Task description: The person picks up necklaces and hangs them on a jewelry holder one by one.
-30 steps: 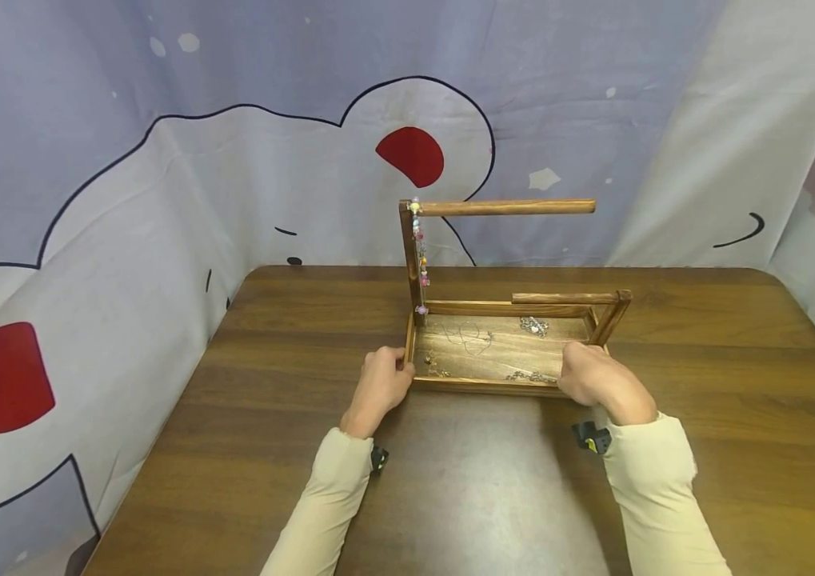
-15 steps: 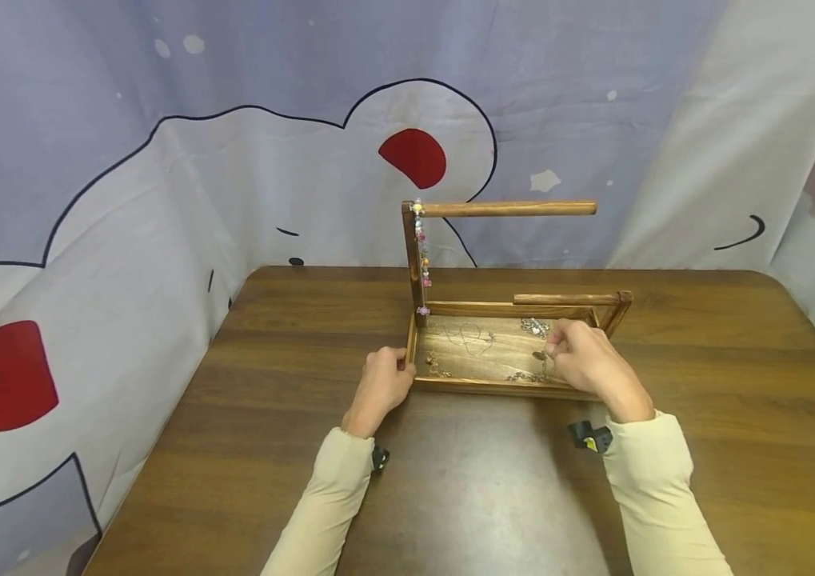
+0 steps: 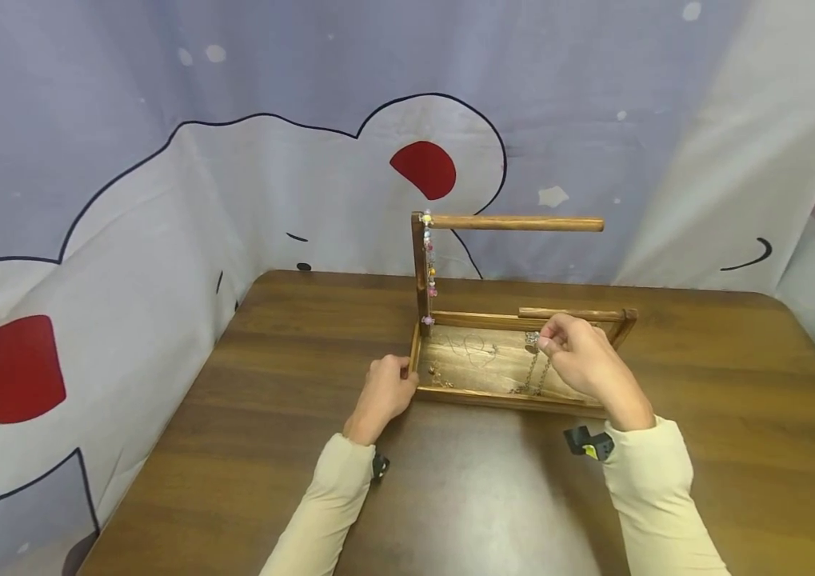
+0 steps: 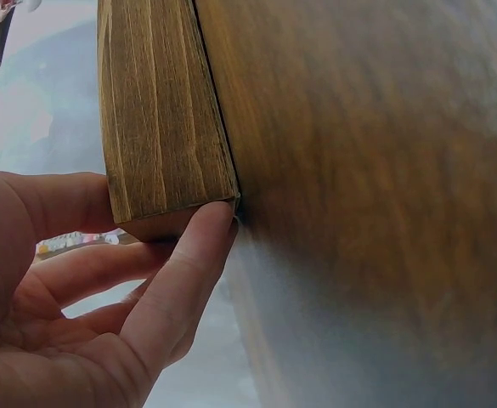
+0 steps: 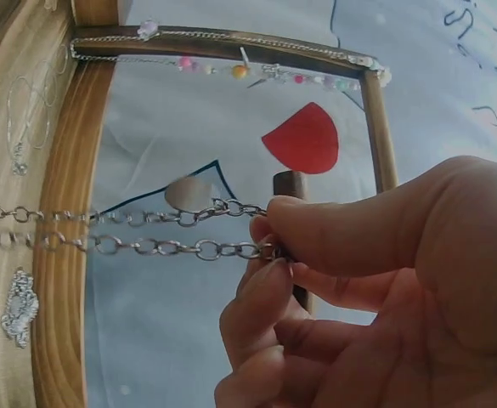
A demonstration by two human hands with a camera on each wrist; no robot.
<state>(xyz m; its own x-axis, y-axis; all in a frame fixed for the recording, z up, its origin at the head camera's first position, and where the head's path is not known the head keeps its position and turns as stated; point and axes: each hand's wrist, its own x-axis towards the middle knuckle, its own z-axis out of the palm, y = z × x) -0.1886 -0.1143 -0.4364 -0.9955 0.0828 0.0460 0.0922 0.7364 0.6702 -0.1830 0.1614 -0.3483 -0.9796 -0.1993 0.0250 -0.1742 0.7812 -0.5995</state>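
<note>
A wooden jewelry stand [image 3: 501, 398] has a shallow tray, a tall post with a long bar and a shorter bar at right. My left hand [image 3: 384, 392] holds the tray's front left corner, thumb and fingers on either side of the wood [image 4: 163, 102]. Between thumb and fingertips, my right hand [image 5: 341, 263] pinches a silver link chain [image 5: 159, 247]. Two strands of it hang down into the tray, and a flat round pendant [image 5: 189, 194] dangles beside them. Whether it is a necklace or bracelet, I cannot tell.
A colorful beaded necklace [image 3: 431, 272] hangs from the tall bar [image 3: 522, 224]. Inside the tray lie a thin chain [image 3: 477, 352], small gold-toned jewelry [image 3: 439, 376] and a silver clump of jewelry [image 5: 19, 310]. Patterned cloth [image 3: 292, 184] stands behind the brown table [image 3: 306, 320].
My right hand has moved from the tray's front right up and slightly left, lifting the chain with it. The left hand keeps its hold on the corner. The head view has tilted slightly.
</note>
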